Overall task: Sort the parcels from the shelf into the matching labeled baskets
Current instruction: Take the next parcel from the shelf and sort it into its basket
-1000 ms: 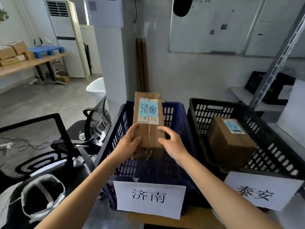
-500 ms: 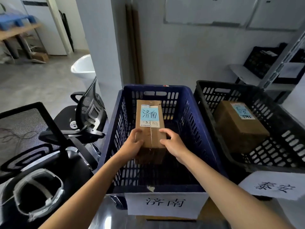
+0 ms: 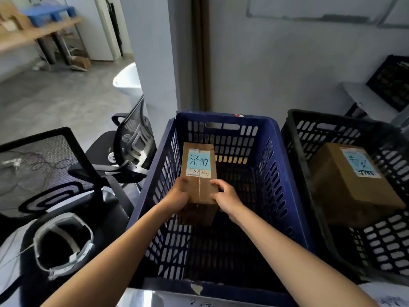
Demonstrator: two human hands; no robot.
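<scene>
Brown cardboard parcel [image 3: 200, 173] with a blue handwritten label sits inside the dark blue slotted plastic basket [image 3: 274, 173], gripped at its near end by both hands: left hand [image 3: 179, 196] and right hand [image 3: 225, 197] curl around its sides. Beside it, a black slotted basket [image 3: 296, 151] holds another brown box [image 3: 352, 187].

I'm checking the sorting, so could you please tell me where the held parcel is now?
In the head view the parcel is centre frame, inside the blue basket, its near end gripped by the left hand and right hand.
</scene>
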